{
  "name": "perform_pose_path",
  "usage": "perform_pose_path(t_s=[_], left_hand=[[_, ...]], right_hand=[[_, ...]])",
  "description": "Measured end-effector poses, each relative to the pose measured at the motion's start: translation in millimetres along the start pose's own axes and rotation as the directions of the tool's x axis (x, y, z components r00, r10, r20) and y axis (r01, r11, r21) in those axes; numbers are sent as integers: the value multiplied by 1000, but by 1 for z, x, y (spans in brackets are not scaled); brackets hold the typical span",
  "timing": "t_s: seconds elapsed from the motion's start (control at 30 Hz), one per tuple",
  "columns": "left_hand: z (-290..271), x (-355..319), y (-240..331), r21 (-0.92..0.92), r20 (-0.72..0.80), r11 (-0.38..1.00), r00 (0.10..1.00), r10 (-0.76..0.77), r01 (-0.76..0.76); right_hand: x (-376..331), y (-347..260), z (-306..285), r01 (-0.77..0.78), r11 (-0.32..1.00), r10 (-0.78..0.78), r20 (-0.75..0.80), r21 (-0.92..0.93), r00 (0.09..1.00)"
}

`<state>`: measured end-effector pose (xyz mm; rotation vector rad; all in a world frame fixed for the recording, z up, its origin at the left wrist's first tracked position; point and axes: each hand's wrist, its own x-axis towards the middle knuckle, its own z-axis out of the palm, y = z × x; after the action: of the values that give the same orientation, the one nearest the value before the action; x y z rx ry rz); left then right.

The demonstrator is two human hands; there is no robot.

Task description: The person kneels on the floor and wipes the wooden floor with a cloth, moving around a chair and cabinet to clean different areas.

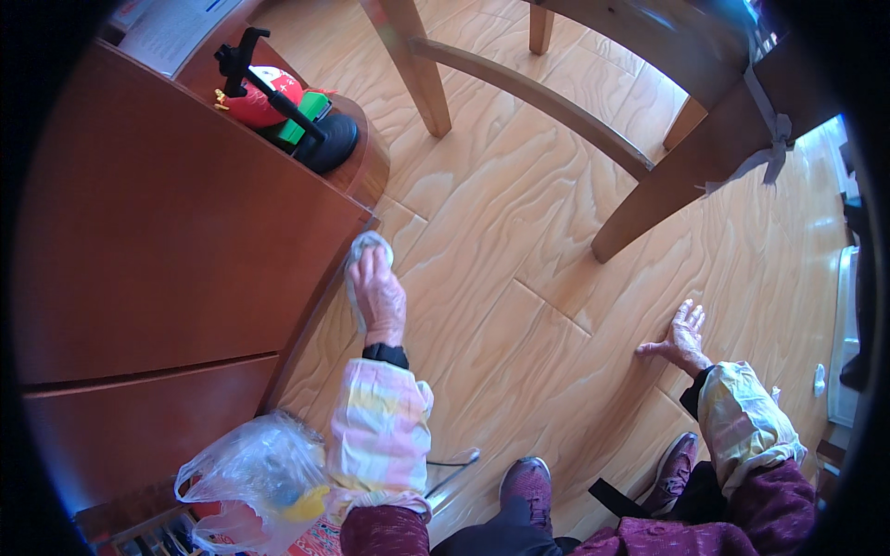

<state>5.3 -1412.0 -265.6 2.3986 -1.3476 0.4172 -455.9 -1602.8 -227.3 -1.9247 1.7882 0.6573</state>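
Wooden floor [519,241] under chair legs [422,65]; my left hand [378,292] grips cloth [366,250] against cabinet [185,259]; my right hand [684,335] lies open, flat; plastic bag [255,473] near my elbow

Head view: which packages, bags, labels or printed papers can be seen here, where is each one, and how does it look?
Plastic bag: lower left, beside the person's left sleeve; clear, crumpled, with yellow and red contents.
Printed paper: top left, on the cabinet top; flat, whitish sheet.
Red and green item: on the cabinet top behind a black stand; rounded red part with small white marks, green block beside it.
No screens or signs.
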Motion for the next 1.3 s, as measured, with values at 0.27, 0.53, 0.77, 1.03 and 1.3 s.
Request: perform_pose_path(t_s=[0.27,0.53,0.77,1.03,1.3], left_hand=[[23,83,9,623,236,758,970,53,-193],[53,87,11,461,358,884,928,-100,-82],[32,54,-10,111,295,994,955,-38,5],[-44,-73,-74,261,271,948,929,-252,181],[-101,-208,-117,397,252,844,841,-479,361]], right_hand=[[2,5,4,-9,1000,9,10,24,1000],[3,6,7,-16,1000,16,6,-2,1000],[0,4,0,-8,1000,7,25,16,1000],[13,12,9,40,999,-41,-32,-12,999],[18,12,6,31,999,-31,4,33,1000]])
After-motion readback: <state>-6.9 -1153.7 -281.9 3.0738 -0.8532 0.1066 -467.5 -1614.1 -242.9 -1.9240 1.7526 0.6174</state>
